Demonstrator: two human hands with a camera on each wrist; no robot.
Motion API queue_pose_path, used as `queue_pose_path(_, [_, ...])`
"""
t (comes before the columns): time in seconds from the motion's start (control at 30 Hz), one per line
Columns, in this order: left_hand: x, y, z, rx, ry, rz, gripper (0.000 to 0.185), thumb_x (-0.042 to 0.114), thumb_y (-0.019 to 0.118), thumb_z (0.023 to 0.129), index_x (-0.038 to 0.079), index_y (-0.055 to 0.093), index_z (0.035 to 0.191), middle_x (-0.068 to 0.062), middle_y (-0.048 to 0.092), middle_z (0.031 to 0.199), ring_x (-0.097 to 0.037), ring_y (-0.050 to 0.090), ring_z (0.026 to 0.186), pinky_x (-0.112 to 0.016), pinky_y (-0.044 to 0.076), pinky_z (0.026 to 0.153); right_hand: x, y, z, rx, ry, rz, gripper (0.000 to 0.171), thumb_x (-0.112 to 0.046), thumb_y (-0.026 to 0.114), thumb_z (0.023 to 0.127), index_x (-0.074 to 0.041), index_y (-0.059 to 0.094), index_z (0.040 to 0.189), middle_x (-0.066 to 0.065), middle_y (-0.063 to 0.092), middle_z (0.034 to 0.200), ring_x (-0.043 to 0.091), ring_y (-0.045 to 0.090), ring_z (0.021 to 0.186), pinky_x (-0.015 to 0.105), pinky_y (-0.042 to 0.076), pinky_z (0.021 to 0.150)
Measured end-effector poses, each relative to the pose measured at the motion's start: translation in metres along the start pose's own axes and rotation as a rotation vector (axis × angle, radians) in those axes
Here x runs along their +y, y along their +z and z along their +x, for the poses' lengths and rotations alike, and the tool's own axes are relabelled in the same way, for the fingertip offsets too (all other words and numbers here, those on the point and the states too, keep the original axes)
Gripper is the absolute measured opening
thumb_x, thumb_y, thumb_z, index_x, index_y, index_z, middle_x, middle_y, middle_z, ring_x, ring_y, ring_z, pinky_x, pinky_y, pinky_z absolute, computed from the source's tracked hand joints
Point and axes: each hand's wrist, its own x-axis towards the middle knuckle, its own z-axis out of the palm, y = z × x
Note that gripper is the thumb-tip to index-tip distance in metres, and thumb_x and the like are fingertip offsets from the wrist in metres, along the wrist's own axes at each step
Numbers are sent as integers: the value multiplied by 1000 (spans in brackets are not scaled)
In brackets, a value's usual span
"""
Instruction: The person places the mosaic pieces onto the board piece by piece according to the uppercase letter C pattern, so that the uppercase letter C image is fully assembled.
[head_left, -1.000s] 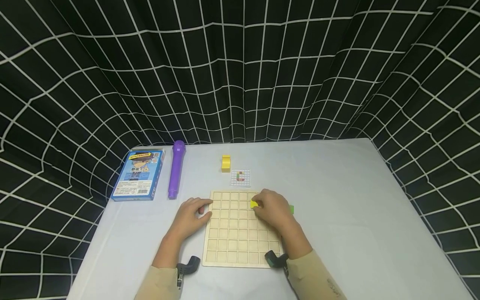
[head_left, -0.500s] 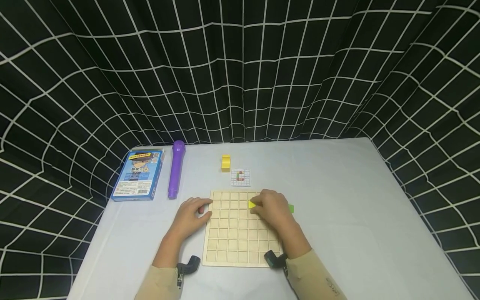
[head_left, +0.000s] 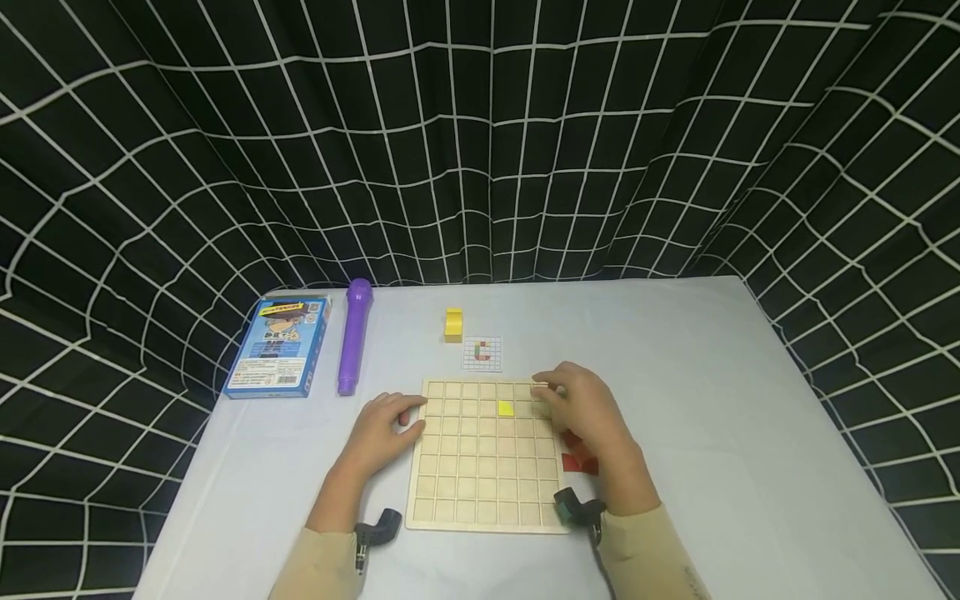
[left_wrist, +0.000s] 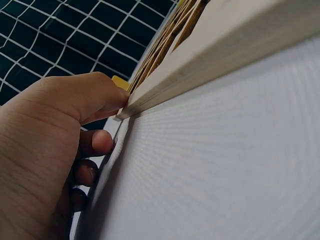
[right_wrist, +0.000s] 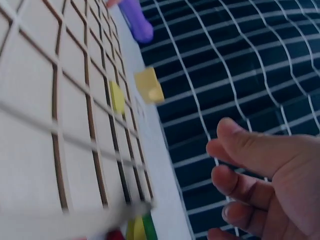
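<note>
A pale wooden grid board (head_left: 467, 458) lies flat on the white table in the head view. One yellow square tile (head_left: 506, 408) sits in a cell toward its upper right. My left hand (head_left: 381, 429) rests with thumb and index fingertip at the board's left edge; its fingers are relaxed. My right hand (head_left: 588, 408) hovers by the upper right corner, thumb and fingers loosely bent with a gap and nothing between them. Red pieces (head_left: 579, 457) lie beside the board, partly hidden by that hand. Green piece (right_wrist: 149, 226) and more yellow show at the bottom of the right wrist view.
Beyond the board lies a small card (head_left: 482, 354) with a coloured grid pattern, beside a curved yellow block (head_left: 453, 326). To the left are a purple microphone-shaped tube (head_left: 355, 337) and a blue box (head_left: 277, 346). A black gridded curtain (head_left: 480, 150) surrounds the table.
My right hand has let go of the yellow tile, leaving it in a cell, and has moved right to the board's corner. Red pieces now show beneath its wrist. My left hand stays put.
</note>
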Motion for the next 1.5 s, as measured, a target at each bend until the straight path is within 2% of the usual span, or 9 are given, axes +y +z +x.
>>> queue_pose_path(0.27, [-1, 1, 0, 25, 22, 5, 38, 23, 81, 87, 19, 73, 124, 15, 49, 76, -10, 44, 77, -34, 40, 75, 33, -12, -2, 3, 63, 59, 28, -23, 74, 95, -10, 76, 120, 0, 66, 93, 21, 54, 80, 38, 47, 74])
queue_pose_path(0.43, [0, 0, 0, 18, 19, -5, 38, 23, 81, 87, 17, 73, 124, 14, 49, 77, -11, 44, 77, -34, 40, 75, 49, -15, -2, -18, 126, 53, 28, -23, 74, 95, -9, 76, 120, 4, 66, 94, 24, 56, 85, 42, 48, 78])
queue_pose_path(0.6, [0, -2, 1, 9, 21, -13, 38, 23, 80, 88, 17, 73, 125, 13, 50, 78, -12, 45, 78, -34, 40, 76, 58, -18, -3, -77, 203, 82, 28, -21, 76, 93, -8, 75, 117, 7, 67, 97, 27, 58, 91, 48, 50, 87])
queue_pose_path(0.8, [0, -2, 2, 9, 21, -13, 38, 24, 80, 88, 18, 73, 125, 14, 49, 78, -11, 44, 78, -34, 40, 76, 63, -19, -4, -183, 292, 114, 24, -17, 77, 88, -9, 76, 111, 6, 60, 86, 25, 55, 87, 41, 46, 78])
queue_pose_path(0.93, [1, -2, 2, 4, 17, -17, 38, 23, 80, 88, 17, 73, 125, 13, 49, 77, -12, 45, 78, -34, 40, 76, 64, -21, -6, -237, 316, 145, 21, -16, 79, 85, -10, 75, 105, 5, 57, 81, 24, 54, 86, 40, 43, 77])
queue_pose_path(1.1, [1, -2, 3, 2, 8, -14, 38, 24, 80, 89, 17, 73, 125, 13, 49, 77, -12, 45, 79, -34, 40, 76, 62, -23, -9, -327, 308, 217, 22, -10, 82, 79, -9, 70, 96, 4, 49, 74, 22, 50, 77, 38, 39, 71])
queue_pose_path(1.23, [1, -2, 3, 6, 9, -15, 38, 23, 80, 89, 17, 73, 125, 13, 49, 77, -12, 46, 80, -35, 40, 77, 59, -21, -10, -370, 279, 208, 24, -9, 84, 75, -9, 63, 87, 3, 48, 72, 21, 48, 74, 36, 38, 68])
queue_pose_path(1.33, [1, -2, 2, 7, 10, -19, 37, 23, 80, 89, 17, 73, 125, 13, 49, 77, -13, 46, 80, -35, 40, 78, 58, -19, -9, -355, 271, 180, 21, -9, 82, 78, -10, 62, 83, 3, 50, 73, 21, 49, 76, 35, 39, 68])
queue_pose_path(1.5, [1, -2, 1, 5, 6, -14, 37, 23, 80, 89, 17, 73, 125, 13, 48, 77, -12, 46, 80, -35, 40, 78, 59, -16, -9, -321, 253, 154, 4, -11, 75, 88, -10, 71, 87, 2, 55, 79, 21, 51, 81, 36, 41, 70])
